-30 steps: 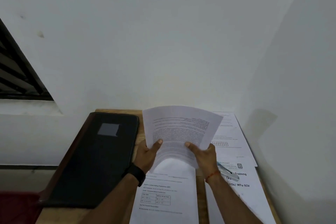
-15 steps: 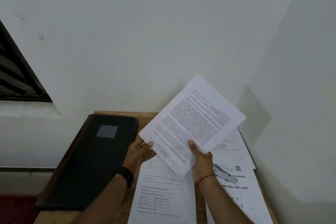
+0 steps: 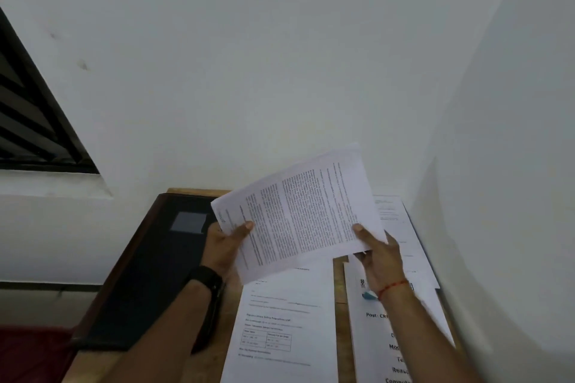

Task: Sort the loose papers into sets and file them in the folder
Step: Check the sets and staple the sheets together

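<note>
A printed sheaf of paper is lifted above the table, turned sideways so its text runs vertically. My left hand pinches its left edge with the thumb on top. My right hand grips its lower right corner, thumb on the page. A closed dark folder with a grey label lies on the left of the wooden table. A printed sheet with a small table lies under the held paper. A pile of pages with bold headings lies on the right.
A small blue and silver stapler peeks out beside my right wrist on the right pile. White walls close in behind and right of the table. A dark louvred window is on the left. Red fabric sits at the lower left.
The held sheaf turned from upright to sideways. My left hand let go briefly and now pinches its left edge again. My right hand moved to the right corner.
</note>
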